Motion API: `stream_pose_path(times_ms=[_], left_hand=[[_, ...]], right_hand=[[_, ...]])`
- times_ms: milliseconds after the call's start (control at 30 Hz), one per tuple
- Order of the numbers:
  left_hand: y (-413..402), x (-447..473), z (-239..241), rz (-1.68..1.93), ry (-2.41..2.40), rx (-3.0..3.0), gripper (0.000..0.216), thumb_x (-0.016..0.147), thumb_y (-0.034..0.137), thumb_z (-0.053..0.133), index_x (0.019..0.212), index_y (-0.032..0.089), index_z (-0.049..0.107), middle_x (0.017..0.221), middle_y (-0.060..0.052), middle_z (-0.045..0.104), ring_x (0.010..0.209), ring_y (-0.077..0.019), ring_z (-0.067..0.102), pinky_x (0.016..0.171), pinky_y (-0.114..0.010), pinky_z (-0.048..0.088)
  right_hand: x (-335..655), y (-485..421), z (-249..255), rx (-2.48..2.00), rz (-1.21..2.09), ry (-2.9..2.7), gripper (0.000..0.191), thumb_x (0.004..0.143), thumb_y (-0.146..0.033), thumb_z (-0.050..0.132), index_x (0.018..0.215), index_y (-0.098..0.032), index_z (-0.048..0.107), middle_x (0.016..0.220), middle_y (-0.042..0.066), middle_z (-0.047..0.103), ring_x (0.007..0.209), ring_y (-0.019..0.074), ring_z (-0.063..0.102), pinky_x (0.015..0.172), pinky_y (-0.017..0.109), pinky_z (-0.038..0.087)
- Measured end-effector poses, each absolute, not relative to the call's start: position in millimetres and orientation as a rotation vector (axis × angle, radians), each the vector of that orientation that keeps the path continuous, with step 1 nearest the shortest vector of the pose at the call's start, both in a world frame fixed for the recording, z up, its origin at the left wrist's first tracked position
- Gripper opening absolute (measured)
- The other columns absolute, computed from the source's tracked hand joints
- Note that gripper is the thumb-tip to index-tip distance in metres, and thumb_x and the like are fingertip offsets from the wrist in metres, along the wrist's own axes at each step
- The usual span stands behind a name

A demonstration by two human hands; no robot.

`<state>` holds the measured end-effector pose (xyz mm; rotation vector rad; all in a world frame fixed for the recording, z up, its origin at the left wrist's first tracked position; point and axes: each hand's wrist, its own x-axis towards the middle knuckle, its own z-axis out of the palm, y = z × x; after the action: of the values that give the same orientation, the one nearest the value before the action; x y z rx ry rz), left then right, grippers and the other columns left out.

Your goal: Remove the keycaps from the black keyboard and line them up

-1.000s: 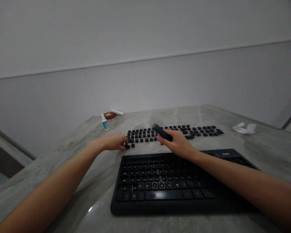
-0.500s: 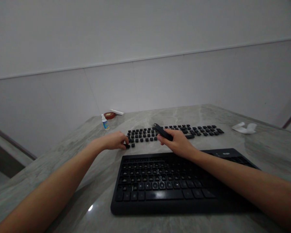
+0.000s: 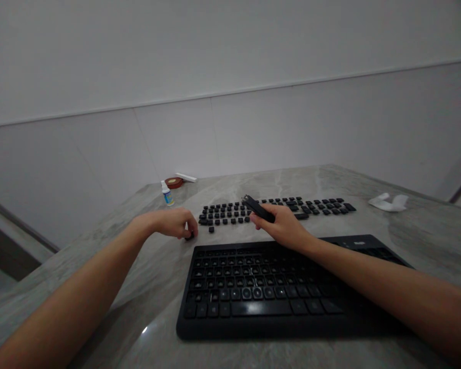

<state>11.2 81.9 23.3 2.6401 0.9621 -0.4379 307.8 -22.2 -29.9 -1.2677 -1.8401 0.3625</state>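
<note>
The left hand [image 3: 179,224] is closed in a pinch on a small dark key [image 3: 190,236] low over the bench [image 3: 372,233]; whether the key touches the surface I cannot tell. The right hand [image 3: 278,223] is wrapped around a black tool [image 3: 260,210], its tip clear of everything. On the keyboard [image 3: 249,325], nearest the person, the upper rows look stripped; the bottom row and most of the row above keep their caps. Loose keys [image 3: 233,221] lie in rows behind it. The right forearm hides part of the keyboard. A bottle [image 3: 168,196], a red box [image 3: 173,182], a white strip [image 3: 186,177] and crumpled paper [image 3: 390,205] sit well apart, obstructing nothing.
</note>
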Motion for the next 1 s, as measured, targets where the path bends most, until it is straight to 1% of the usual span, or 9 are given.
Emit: stream_pose_path(times_ms=[100,167,267,367,433,533,633,800,1000], left_hand=[[80.1,14.4,22.5,-0.400,0.977,2.686,0.024,0.072,0.012,0.060,0.088,0.021,0.074,0.085,-0.001,0.073,0.073,-0.0148,0.064,0.068,-0.022,0.044],[77.5,17.0,22.3,-0.377,1.012,2.697,0.019,0.071,0.014,0.064,0.087,0.020,0.071,0.085,-0.001,0.072,0.073,-0.0148,0.063,0.067,-0.022,0.043],[74.4,20.1,21.0,-0.343,1.096,2.699,0.024,0.070,0.018,0.070,0.093,0.018,0.064,0.085,-0.001,0.070,0.072,-0.0153,0.061,0.063,-0.022,0.041],[73.7,22.1,18.3,-0.352,1.140,2.689,0.027,0.070,0.017,0.071,0.095,0.016,0.061,0.088,-0.002,0.070,0.073,-0.0158,0.061,0.063,-0.023,0.040],[73.9,22.7,16.9,-0.370,1.140,2.687,0.027,0.071,0.014,0.069,0.097,0.015,0.062,0.089,-0.003,0.069,0.074,-0.0158,0.061,0.064,-0.023,0.041],[74.8,21.9,17.4,-0.391,1.119,2.692,0.030,0.075,0.010,0.062,0.105,0.014,0.063,0.090,-0.004,0.069,0.074,-0.0153,0.061,0.066,-0.025,0.043],[77.2,19.0,20.2,-0.407,1.093,2.688,0.033,0.079,0.010,0.059,0.112,0.014,0.064,0.091,-0.005,0.070,0.075,-0.0152,0.062,0.069,-0.025,0.045],[83.3,15.5,20.2,-0.442,1.084,2.666,0.028,0.082,0.020,0.064,0.109,0.014,0.067,0.091,-0.004,0.071,0.077,-0.0161,0.064,0.071,-0.026,0.046],[85.5,16.7,12.8,-0.463,1.112,2.667,0.031,0.077,0.019,0.070,0.108,0.014,0.067,0.092,-0.004,0.070,0.077,-0.0170,0.063,0.071,-0.029,0.047]], right_hand=[[308.1,-21.4,-30.6,-1.269,0.358,-1.838,0.028,0.085,-0.037,0.056,0.066,-0.017,0.062,0.064,0.002,0.062,0.061,0.0159,0.055,0.060,0.029,0.036],[308.2,-21.1,-30.9,-1.271,0.354,-1.836,0.029,0.085,-0.037,0.056,0.065,-0.017,0.062,0.063,0.002,0.062,0.060,0.0157,0.054,0.060,0.030,0.036],[308.4,-21.0,-31.3,-1.269,0.351,-1.841,0.029,0.085,-0.037,0.056,0.065,-0.017,0.062,0.063,0.002,0.061,0.060,0.0157,0.054,0.060,0.030,0.036],[308.9,-21.3,-31.4,-1.266,0.353,-1.845,0.029,0.086,-0.037,0.055,0.065,-0.017,0.062,0.063,0.002,0.061,0.060,0.0158,0.055,0.060,0.029,0.036],[309.1,-21.6,-31.2,-1.265,0.354,-1.843,0.028,0.085,-0.036,0.055,0.065,-0.017,0.061,0.063,0.002,0.062,0.061,0.0160,0.055,0.061,0.029,0.037],[308.9,-21.7,-30.4,-1.270,0.357,-1.837,0.027,0.085,-0.035,0.056,0.065,-0.017,0.061,0.064,0.002,0.062,0.063,0.0166,0.057,0.062,0.030,0.037],[308.4,-21.7,-29.9,-1.272,0.360,-1.837,0.027,0.085,-0.035,0.056,0.064,-0.018,0.061,0.064,0.002,0.062,0.063,0.0166,0.057,0.062,0.030,0.037],[308.0,-21.9,-30.7,-1.266,0.364,-1.838,0.028,0.085,-0.037,0.055,0.066,-0.017,0.061,0.065,0.003,0.063,0.063,0.0162,0.056,0.061,0.030,0.037],[308.6,-20.2,-32.4,-1.274,0.354,-1.843,0.029,0.086,-0.037,0.055,0.067,-0.017,0.062,0.064,0.002,0.062,0.061,0.0159,0.055,0.060,0.029,0.036]])
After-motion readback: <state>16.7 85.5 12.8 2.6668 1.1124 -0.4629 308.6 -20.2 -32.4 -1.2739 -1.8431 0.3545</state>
